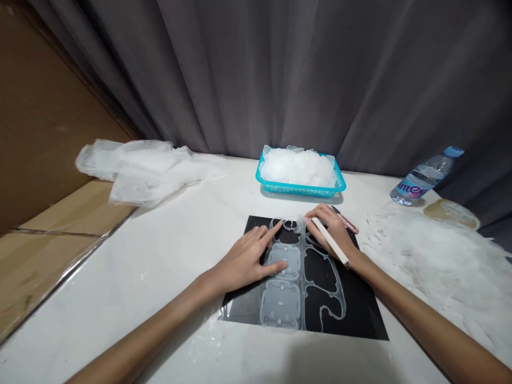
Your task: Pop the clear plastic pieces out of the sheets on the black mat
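Observation:
A translucent plastic frame of moulded parts (pixel 281 304) lies on a black sheet (pixel 362 314) in front of me. Its left column holds squarish pieces; the right column is mostly outlines with empty openings. My left hand (pixel 256 253) presses on the frame from the left, index finger and thumb stretched apart, holding nothing. In my right hand (pixel 328 229) is a slim white pen-shaped tool (pixel 330 242), its back end pointing toward me. Its tip, hidden by my fingers, is near the frame's top edge. Just beyond that hand lies a pink utility knife (pixel 347 221).
A turquoise basket (pixel 300 189) heaped with whitish translucent pieces stands near the grey curtain. Crumpled clear plastic (pixel 148 168) lies back left beside cardboard (pixel 52 224). At right are a tilted water bottle (pixel 424 178), a round yellowish lid-like item (pixel 452 213) and a pile of translucent scraps (pixel 452 261).

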Demonstrator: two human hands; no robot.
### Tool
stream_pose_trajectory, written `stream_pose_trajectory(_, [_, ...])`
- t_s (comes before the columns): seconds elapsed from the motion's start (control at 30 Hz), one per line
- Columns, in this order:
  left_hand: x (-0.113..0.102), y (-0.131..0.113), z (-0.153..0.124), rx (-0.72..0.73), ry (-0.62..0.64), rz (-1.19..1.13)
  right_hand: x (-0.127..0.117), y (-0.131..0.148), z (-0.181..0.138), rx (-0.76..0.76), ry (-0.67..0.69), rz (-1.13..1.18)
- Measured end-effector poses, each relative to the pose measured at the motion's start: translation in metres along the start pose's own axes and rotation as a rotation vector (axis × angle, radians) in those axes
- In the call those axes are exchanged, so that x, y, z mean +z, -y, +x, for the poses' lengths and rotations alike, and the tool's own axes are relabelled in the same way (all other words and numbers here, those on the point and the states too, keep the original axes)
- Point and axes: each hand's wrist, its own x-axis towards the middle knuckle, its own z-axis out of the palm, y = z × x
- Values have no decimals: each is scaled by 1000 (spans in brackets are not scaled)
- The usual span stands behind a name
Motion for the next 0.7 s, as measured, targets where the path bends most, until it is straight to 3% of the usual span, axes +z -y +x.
stream_pose_trajectory(0.07, [2, 1, -1, 12, -14, 28, -1, -4, 1, 80, -118, -25])
stream_pose_trajectory(0.13, [4, 0, -1, 13, -27, 53, -3, -7, 1, 121, -154, -32])
stream_pose_trajectory(0.33, [2, -3, -2, 33, -26, 76, -8, -7, 1, 131, -24, 57])
stream_pose_trajectory(0.57, [2, -2, -2, 58, -34, 80, -8, 11, -4, 100, -275, 9])
stream_pose_trajectory(0.63, [2, -2, -3, 65, -51, 80, -8, 20, -4, 68, -199, 37])
stream_pose_trajectory(0.7, [1, -3, -4, 83, -89, 83, -10, 28, -4, 47, -30, 141])
